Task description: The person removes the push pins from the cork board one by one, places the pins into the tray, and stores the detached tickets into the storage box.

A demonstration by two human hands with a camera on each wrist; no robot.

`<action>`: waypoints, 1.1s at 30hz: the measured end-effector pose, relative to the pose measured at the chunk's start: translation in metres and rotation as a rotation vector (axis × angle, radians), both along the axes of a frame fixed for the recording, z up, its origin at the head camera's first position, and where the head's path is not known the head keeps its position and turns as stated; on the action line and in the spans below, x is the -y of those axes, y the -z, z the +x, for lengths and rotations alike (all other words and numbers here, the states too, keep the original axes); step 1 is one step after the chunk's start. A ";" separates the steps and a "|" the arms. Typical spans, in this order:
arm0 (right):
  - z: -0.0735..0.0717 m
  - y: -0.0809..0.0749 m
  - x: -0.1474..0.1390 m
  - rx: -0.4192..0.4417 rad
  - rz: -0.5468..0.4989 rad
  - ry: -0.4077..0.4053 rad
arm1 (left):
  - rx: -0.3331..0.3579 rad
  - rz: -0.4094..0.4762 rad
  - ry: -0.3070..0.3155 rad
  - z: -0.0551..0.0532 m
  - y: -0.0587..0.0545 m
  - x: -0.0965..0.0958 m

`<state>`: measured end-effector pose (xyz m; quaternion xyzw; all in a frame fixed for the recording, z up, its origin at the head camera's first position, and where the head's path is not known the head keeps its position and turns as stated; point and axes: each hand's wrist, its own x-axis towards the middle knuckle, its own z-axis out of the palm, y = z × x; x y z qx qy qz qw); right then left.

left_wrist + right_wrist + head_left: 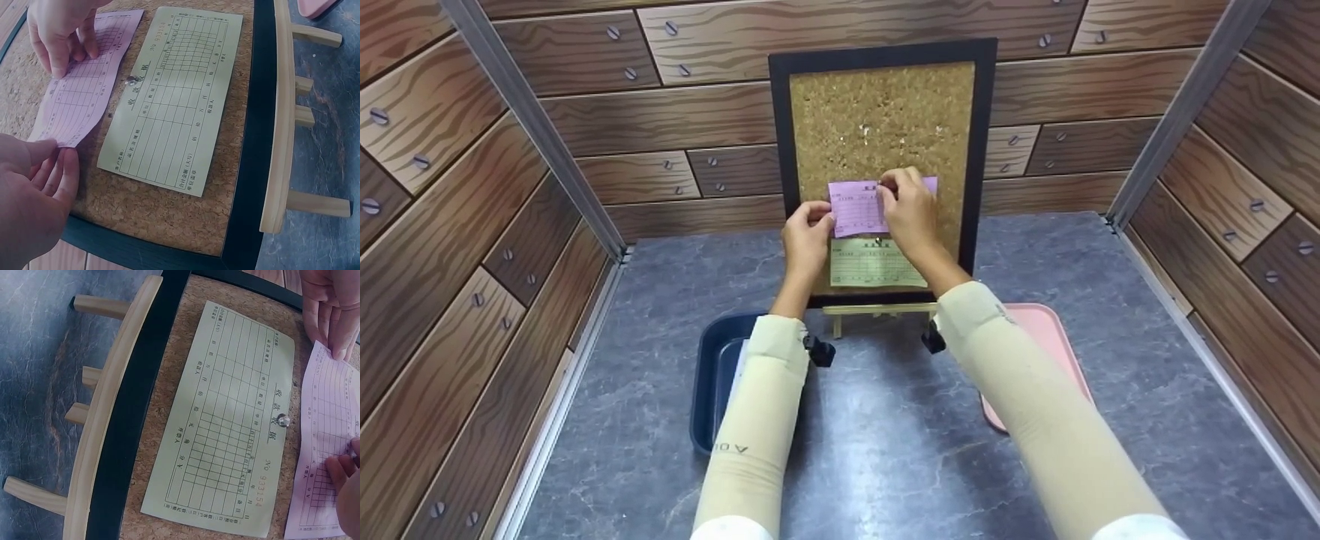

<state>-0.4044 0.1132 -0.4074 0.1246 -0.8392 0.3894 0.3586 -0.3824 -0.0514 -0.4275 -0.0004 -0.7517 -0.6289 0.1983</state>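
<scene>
A purple receipt slip [855, 210] lies against a framed cork board [885, 105], above a pale green receipt slip [877, 264]. My left hand [808, 238] pinches the purple slip's left edge between thumb and fingers. Over its upper middle is my right hand [911, 210], fingers bent and thumb close to the index finger; whether something small sits between these fingertips I cannot tell. That hand hides part of the slip. In the right wrist view, a clear push pin [283, 420] stands at the top middle of the green slip.
The board rests on a small wooden easel [877, 308]. A dark blue tray [701, 390] sits at the left, partly under my left forearm, with something white inside. A pink tray [1054, 330] is at the right, partly behind my right forearm. Wood-patterned walls surround the grey tabletop [877, 450].
</scene>
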 end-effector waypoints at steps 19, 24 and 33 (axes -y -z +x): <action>0.003 -0.005 0.003 0.048 0.040 0.061 | 0.005 0.044 0.026 0.001 0.000 0.000; 0.003 -0.007 0.003 0.053 0.043 0.056 | 0.007 0.042 0.032 0.001 0.000 0.000; 0.004 -0.008 0.002 0.076 0.075 0.065 | 0.004 0.031 0.029 0.001 -0.001 0.001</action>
